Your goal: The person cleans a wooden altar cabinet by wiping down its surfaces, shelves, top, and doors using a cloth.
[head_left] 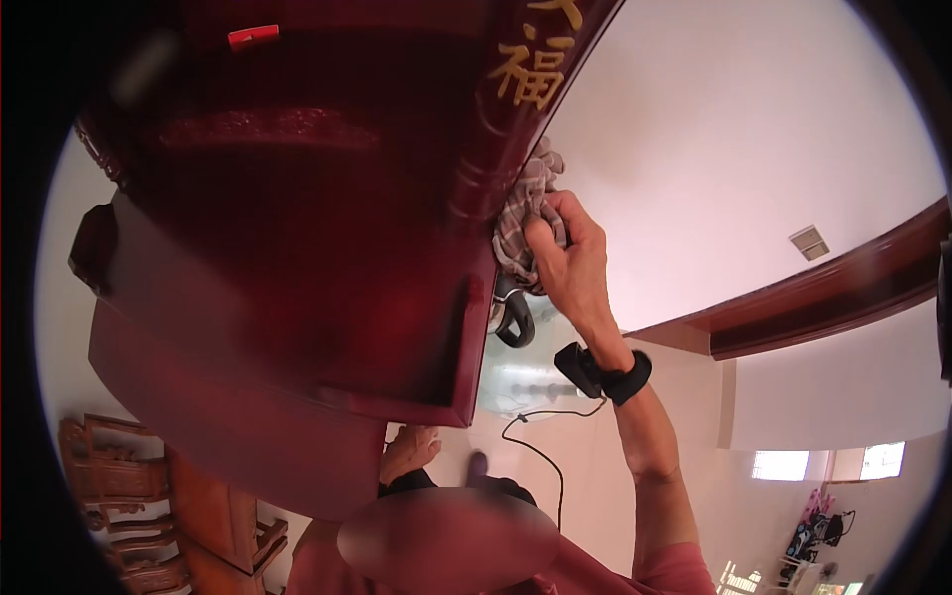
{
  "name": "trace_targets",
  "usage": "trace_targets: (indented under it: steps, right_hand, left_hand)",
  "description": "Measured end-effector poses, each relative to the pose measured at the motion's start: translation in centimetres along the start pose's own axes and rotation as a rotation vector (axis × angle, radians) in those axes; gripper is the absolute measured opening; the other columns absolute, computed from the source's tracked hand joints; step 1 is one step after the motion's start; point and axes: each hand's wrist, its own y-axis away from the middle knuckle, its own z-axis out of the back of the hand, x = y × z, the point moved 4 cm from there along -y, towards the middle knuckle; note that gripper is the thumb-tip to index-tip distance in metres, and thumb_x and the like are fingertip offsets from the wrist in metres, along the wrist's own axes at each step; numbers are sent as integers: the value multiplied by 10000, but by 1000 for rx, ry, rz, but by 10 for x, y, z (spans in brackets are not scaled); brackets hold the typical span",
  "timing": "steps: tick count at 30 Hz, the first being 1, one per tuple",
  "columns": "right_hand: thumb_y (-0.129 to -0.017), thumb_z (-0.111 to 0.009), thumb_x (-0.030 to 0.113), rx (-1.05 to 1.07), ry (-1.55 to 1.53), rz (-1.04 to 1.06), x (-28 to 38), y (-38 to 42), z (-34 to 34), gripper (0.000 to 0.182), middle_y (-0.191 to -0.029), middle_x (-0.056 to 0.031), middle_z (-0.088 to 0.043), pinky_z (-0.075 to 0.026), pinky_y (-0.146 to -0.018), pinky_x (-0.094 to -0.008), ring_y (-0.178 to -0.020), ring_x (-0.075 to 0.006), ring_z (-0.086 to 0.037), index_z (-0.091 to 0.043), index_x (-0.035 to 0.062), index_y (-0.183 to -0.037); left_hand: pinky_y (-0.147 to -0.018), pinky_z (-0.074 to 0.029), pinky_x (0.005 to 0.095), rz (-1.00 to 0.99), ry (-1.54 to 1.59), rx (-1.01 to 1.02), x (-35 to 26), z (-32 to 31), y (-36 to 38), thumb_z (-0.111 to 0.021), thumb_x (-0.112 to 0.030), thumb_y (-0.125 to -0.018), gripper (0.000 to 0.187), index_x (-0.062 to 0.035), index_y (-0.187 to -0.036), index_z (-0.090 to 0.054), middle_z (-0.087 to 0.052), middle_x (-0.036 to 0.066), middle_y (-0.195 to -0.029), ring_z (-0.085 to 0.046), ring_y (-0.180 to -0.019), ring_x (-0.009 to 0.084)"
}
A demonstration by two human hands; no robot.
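Note:
My right hand (573, 253) is closed on a crumpled plaid cloth (520, 226), with thumb and fingers bunching it. The cloth lies against the right side of a dark red, glossy wooden cabinet (297, 268), just below gold characters (535, 74) on its post. A black wristband with a small box (602, 373) is on my right wrist, and a black cable runs down from it. Low in the view, my left hand (409, 452) is beside the cabinet's lower front corner. Its fingers look loosely extended, and I see nothing in them.
A black curved handle (515, 322) and a glass-like surface (516, 372) are below the cloth. A white wall (714, 149) stands close on the right. Carved wooden chairs (114, 486) are at lower left. A small red label (254, 38) is on the cabinet.

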Motion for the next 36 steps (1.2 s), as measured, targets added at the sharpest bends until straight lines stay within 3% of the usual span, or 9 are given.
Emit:
trace_targets:
  steps: [4, 7, 15, 20, 22, 26, 28, 31, 36]
  right_hand:
    - [-781, -566, 53, 14, 6, -13, 6, 47, -2, 115, -626, -51, -468, -394, -529, -255, -568, -105, -452, -562, 5, -885]
    - [-738, -601, 37, 8, 38, 179, 27, 83, -1, 169, -813, -140, -538, -436, -613, -321, -661, -256, -529, -561, 23, -901]
    - [-665, -668, 90, 117, 61, 420, 42, 174, -1, 225, -833, -98, -485, -426, -470, -356, -580, -242, -528, -615, 107, -883]
    - [-645, -688, 99, 400, 113, 342, -11, 218, -49, 266, -912, -136, -550, -479, -586, -350, -677, -302, -591, -633, 68, -904]
    - [-662, -685, 77, 335, -38, 159, -36, 229, -64, 270, -921, -140, -563, -490, -619, -347, -728, -299, -610, -639, 81, -927]
    - [-649, -711, 127, 267, -74, 226, 6, 244, -44, 310, -1011, -154, -567, -494, -559, -344, -725, -299, -618, -650, 115, -953]
    - [-617, -737, 108, 83, -27, 484, 46, 236, -13, 322, -1066, -187, -563, -512, -629, -332, -784, -317, -623, -669, 97, -932]
    - [-592, -755, 92, -162, 165, 681, 67, 223, 7, 331, -1108, -212, -553, -517, -672, -331, -809, -324, -622, -684, 90, -915]
    - [-572, -753, 51, -132, 307, 556, 68, 188, -36, 357, -1077, -189, -567, -504, -604, -312, -758, -259, -627, -682, 98, -919]
  left_hand:
    - [-721, -464, 488, 67, -125, 43, 4, 1, 9, -570, -197, -799, 194, -21, -876, -549, -603, 198, -856, -590, -811, 386]
    - [-752, -453, 479, 100, -127, 33, -2, -9, 25, -565, -202, -803, 196, -31, -897, -553, -597, 186, -880, -576, -831, 378]
    - [-777, -454, 469, 108, -84, 85, -44, -46, 76, -565, -250, -816, 238, -33, -915, -561, -594, 175, -876, -577, -875, 353]
    - [-758, -447, 467, 118, -103, 68, -74, -36, 99, -555, -247, -830, 269, -25, -981, -550, -586, 187, -893, -563, -838, 360]
    - [-761, -443, 466, 127, -97, 53, -71, -31, 103, -550, -244, -833, 290, -22, -1019, -543, -580, 193, -918, -558, -840, 371]
    - [-845, -418, 485, 197, -25, 71, -50, -40, 117, -552, -200, -826, 327, -22, -1100, -542, -555, 210, -1113, -537, -961, 386]
    - [-834, -429, 479, 60, -40, -93, -44, -35, 119, -554, -201, -825, 324, -21, -1094, -542, -558, 210, -1116, -542, -939, 391]
    - [-811, -440, 472, 73, -52, 27, -36, -28, 110, -539, -222, -826, 294, -13, -1033, -550, -592, 204, -982, -561, -909, 374]
    - [-778, -458, 443, 23, -103, 105, -21, 2, 106, -532, -250, -850, 263, -22, -982, -533, -568, 179, -896, -568, -847, 356]
